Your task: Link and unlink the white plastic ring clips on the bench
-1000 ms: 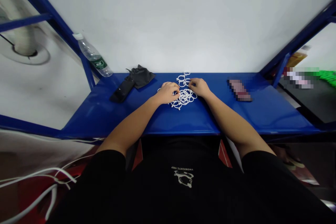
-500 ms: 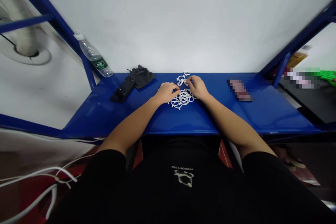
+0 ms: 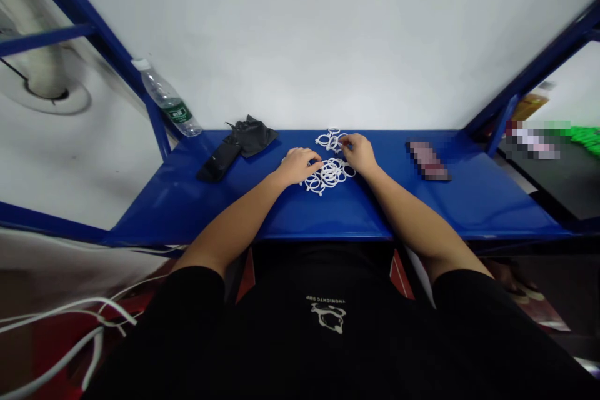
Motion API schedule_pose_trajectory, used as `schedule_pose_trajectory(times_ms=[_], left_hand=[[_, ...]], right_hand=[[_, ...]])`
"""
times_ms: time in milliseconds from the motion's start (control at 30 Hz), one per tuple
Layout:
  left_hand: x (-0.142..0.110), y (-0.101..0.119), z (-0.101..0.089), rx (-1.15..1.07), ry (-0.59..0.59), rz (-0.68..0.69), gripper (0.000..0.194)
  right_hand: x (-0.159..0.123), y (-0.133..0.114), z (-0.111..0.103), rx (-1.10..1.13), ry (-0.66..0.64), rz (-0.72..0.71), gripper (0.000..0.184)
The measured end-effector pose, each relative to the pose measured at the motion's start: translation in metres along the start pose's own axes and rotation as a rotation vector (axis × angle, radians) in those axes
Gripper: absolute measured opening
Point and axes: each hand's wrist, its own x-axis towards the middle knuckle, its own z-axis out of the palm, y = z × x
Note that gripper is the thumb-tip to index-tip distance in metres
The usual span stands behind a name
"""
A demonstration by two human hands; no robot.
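Note:
A pile of white plastic rings (image 3: 332,173), each like a curtain ring with small knobs, lies on the blue tabletop (image 3: 323,219). My left hand (image 3: 299,165) rests at the pile's left side, thumb and fingers apart, covering some rings. Behind the pile is a smaller group of white rings (image 3: 323,140). My right hand (image 3: 360,153) is at the right of that group, thumb and forefinger pinched on a white ring (image 3: 334,145) at its edge. The fingertips partly cover this ring.
At the left lie a black phone (image 3: 219,160) and a crumpled black pouch (image 3: 253,136). A clear plastic bottle (image 3: 169,99) leans against the blue frame (image 3: 157,128). To the right is a blurred-out pinkish phone-like object (image 3: 427,160). A white wall (image 3: 309,44) stands behind.
My right hand has shifted slightly right, and more rings show in the back group and at the pile's right edge. My left hand has stayed in place.

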Motion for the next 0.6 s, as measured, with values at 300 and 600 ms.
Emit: schedule_pose_trajectory(times_ms=[300,600], left_hand=[[0.001,0.001,0.0,0.007,-0.007,0.002,0.017],[0.001,0.005,-0.002,-0.033,0.079,-0.002,0.036]], right_hand=[[0.006,0.011,-0.002,-0.02,0.055,0.032,0.055],[-0.009,-0.037,-0.014,0.335,0.152,-0.07,0.032]])
